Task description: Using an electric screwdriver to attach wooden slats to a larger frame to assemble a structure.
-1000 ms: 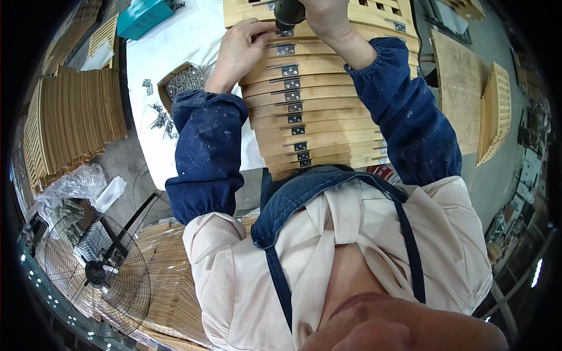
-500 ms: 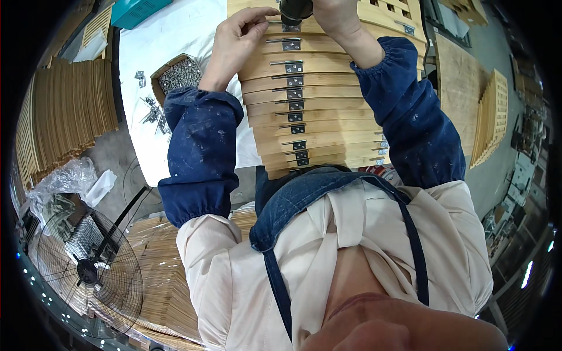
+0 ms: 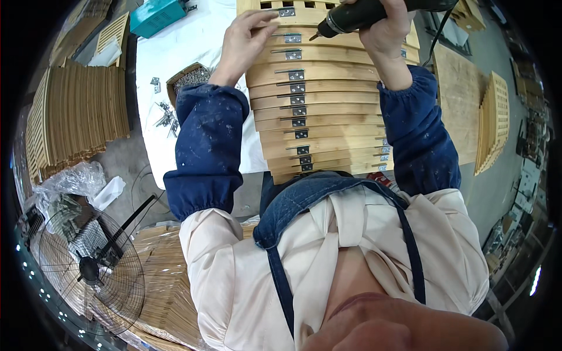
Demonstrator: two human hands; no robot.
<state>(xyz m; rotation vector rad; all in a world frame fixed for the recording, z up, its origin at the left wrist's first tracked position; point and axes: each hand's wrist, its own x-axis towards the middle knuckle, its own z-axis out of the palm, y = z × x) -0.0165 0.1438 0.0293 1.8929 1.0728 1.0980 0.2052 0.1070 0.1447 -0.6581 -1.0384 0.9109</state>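
My right hand (image 3: 386, 32) grips a dark electric screwdriver (image 3: 354, 19). Its bit points left, just right of a metal hinge (image 3: 293, 38) and apart from it. My left hand (image 3: 246, 42) is near the far hinge (image 3: 286, 11), with thumb and fingers pinched together. Whatever lies between those fingertips is too small to make out. Wooden slatted panels (image 3: 336, 73) lie overlapped in a row before me, each bearing a small hinge with a pin sticking out to the left. More hinges (image 3: 383, 150) show along the right side, partly hidden by my right sleeve.
On the white table cover (image 3: 153, 52), left of the panels, stand an open box of screws (image 3: 190, 76) and a heap of loose hinges (image 3: 167, 120). A teal box (image 3: 157, 19) is farther back. Stacked panels (image 3: 85, 117) stand at left, a fan (image 3: 89, 270) lower left. The screwdriver's cord (image 3: 438, 38) hangs at right.
The screwdriver has come away from the hinge row and moved right, its bit now swung leftward and in sight. My left hand stays beside the far hinges. The whole view has shifted slightly.
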